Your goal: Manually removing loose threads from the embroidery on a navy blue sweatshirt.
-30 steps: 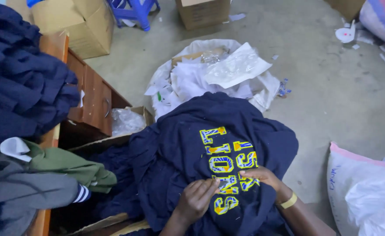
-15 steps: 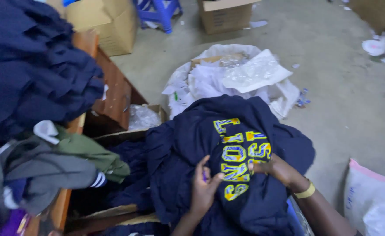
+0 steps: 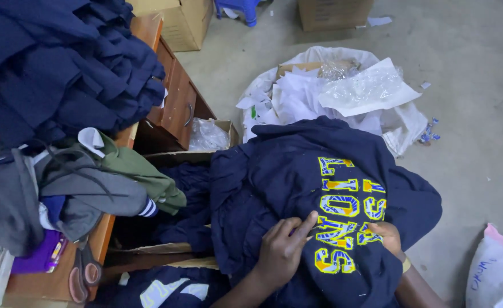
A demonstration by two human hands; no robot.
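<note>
Both grips are being pressed onto the navy sweatshirt (image 3: 297,188): left hand (image 3: 283,254) pinching fabric by the yellow lettering (image 3: 345,214), right hand (image 3: 385,236) pinning it flat, draped over the cardboard box (image 3: 166,248) so it's being kept taut.

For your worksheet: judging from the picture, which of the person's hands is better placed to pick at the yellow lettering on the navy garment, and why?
Probably the left hand: its fingers point onto the yellow lettering of the navy garment, while the right hand sits at the letters' edge, partly hidden, steadying the cloth.
</note>
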